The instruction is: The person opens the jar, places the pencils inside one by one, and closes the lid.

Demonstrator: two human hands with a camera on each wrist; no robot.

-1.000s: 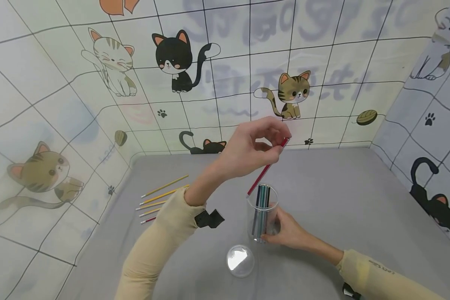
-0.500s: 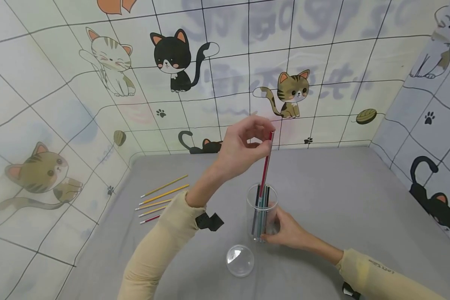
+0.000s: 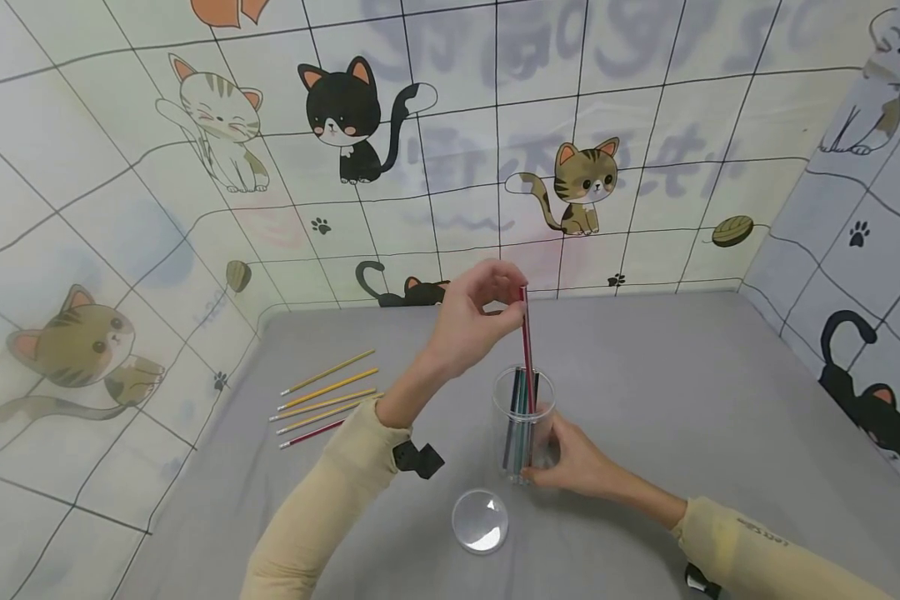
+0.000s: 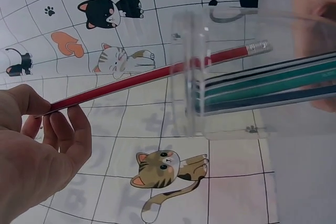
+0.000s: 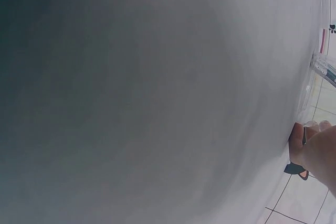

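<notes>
My left hand (image 3: 476, 317) pinches a red pencil (image 3: 527, 342) near its upper end. The pencil stands almost upright, its lower part inside a clear cup (image 3: 501, 417). In the left wrist view its silver ferrule end (image 4: 258, 47) shows past the cup's rim (image 4: 181, 77). Several dark and teal pencils (image 4: 262, 82) stand in the same cup. Around the cup's lower right side, my right hand (image 3: 577, 458) holds it on the table. The right wrist view shows mostly grey cloth, with a hand (image 5: 320, 156) at its right edge.
Left of the cup, several yellow pencils (image 3: 324, 388) and one red pencil (image 3: 311, 434) lie on the grey cloth (image 3: 682, 375), partly behind the left forearm. A clear round lid (image 3: 480, 522) lies in front of the cup. Cat-printed curtains (image 3: 465, 150) surround the table.
My left hand has brought the red pencil left and down, turning it from slanted outside the rim to nearly upright inside the cup. The right hand stays on the cup.
</notes>
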